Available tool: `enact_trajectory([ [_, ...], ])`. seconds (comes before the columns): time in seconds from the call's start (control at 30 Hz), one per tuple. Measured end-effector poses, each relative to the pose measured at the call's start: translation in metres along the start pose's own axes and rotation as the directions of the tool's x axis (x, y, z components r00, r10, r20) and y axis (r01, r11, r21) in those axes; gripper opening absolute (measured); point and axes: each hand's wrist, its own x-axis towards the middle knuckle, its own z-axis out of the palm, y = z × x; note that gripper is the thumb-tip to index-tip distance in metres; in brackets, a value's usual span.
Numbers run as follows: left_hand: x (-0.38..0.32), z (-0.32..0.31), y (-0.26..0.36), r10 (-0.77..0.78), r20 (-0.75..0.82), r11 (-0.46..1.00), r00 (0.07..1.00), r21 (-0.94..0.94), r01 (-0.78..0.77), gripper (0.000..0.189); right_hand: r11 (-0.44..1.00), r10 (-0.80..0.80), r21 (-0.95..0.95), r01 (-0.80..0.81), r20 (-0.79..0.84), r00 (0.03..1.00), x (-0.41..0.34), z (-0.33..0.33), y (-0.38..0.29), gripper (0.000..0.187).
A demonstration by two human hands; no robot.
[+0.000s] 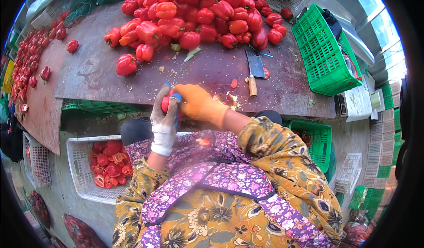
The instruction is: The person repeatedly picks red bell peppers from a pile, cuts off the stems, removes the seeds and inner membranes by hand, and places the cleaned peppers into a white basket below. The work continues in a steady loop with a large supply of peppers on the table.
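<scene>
My left hand [164, 122], in a white and grey work glove with blue at the fingertips, grips a red bell pepper [165, 104] above the near edge of the table. Against its right side, my right hand [200, 103] in an orange glove is curled closed on the pepper; its fingertips are hidden. Much of the pepper is covered by the gloves. Below my hands, a blurred orange-red piece [203, 142] shows in front of the floral apron [232, 181]. Pepper scraps [233, 98] and pale seeds lie on the table beyond my right wrist.
Whole red bell peppers [198, 16] are heaped on the brown table [212, 69]. A cleaver [254, 67] lies to the right, near a green crate [328, 52]. At lower left, a white crate [79, 168] holds cut peppers [111, 163]. Another green crate [319, 148] stands at lower right.
</scene>
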Motion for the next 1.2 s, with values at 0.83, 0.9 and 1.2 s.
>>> enact_trajectory([
  [0.83,0.05,-0.018,0.007,0.004,0.352,0.83,0.936,-0.524,0.193,0.072,-0.304,-0.191,0.871,-0.387,0.342,0.92,-0.008,-0.019,0.045,0.025],
  [0.9,0.046,-0.029,0.017,-0.187,0.344,0.726,0.92,-0.583,0.365,0.074,0.875,-0.167,0.485,-0.009,0.319,0.933,-0.011,-0.051,0.065,0.038],
  [1.2,0.006,-0.162,0.075,0.042,-0.045,0.863,0.998,0.505,-0.014,0.075,0.736,0.145,-0.573,-0.359,-0.385,0.911,0.061,-0.135,0.176,0.063],
])
